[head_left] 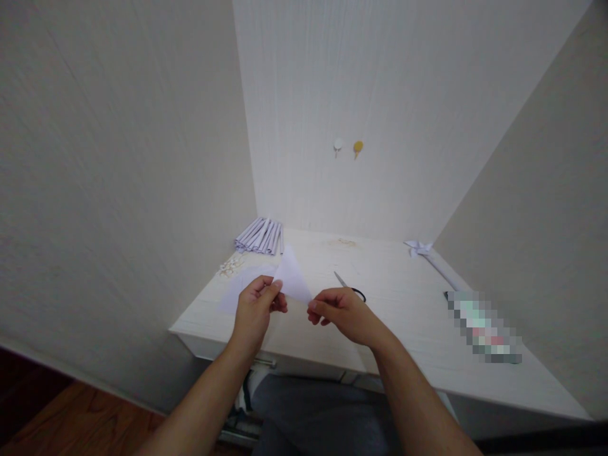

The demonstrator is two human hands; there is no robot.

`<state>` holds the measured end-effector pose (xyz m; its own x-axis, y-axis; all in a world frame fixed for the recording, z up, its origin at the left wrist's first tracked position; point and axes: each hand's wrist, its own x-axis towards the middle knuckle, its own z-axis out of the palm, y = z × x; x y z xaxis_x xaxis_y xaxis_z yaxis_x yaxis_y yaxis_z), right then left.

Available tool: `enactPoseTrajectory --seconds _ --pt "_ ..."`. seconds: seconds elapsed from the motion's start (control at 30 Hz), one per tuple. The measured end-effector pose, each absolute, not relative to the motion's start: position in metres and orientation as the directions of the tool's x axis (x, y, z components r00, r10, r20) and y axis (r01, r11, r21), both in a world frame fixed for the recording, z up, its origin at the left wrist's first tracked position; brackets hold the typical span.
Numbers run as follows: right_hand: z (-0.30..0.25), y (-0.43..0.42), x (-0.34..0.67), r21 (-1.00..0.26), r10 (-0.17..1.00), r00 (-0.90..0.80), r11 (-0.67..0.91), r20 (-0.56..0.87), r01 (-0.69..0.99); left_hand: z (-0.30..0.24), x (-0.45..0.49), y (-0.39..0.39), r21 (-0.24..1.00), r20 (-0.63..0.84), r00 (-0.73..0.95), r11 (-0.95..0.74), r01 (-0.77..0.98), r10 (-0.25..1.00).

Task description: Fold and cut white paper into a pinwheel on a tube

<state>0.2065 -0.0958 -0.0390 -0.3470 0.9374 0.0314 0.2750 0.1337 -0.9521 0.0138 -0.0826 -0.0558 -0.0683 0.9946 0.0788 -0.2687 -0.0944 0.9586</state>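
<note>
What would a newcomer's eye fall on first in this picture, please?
Probably the pointed white paper, held between the left grip and right grip. Next come the rolled paper tubes, bunched at the desk's far left corner, and the yellow hook on the back wall.

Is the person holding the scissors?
No, the scissors lie on the white desk, while the left hand and right hand hold white paper.

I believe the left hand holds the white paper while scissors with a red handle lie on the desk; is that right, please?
Not quite: the head view shows the scissors with a black handle, not red. They lie on the desk, and the left hand holds the white paper.
</note>
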Motion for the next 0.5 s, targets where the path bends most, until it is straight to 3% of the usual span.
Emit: enactPoseTrajectory --seconds 0.1,0.27,0.5 --pt "-0.0423 -0.0931 0.2035 -0.964 0.947 -0.32 0.112 0.031 0.239 -0.0565 0.015 -0.0839 0.964 0.068 -0.038 -0.075 -0.253 0.997" --pt "-0.0463 -0.0878 0.2006 -0.993 0.989 -0.128 0.084 0.073 0.086 -0.057 0.0188 -0.0857 0.977 0.051 0.057 -0.038 -0.209 0.997" --pt "-0.0451 -0.0855 0.205 -0.986 1.0 -0.007 0.025 0.027 -0.168 -0.0571 0.0237 -0.0871 0.953 0.116 0.071 -0.091 -0.287 0.991"
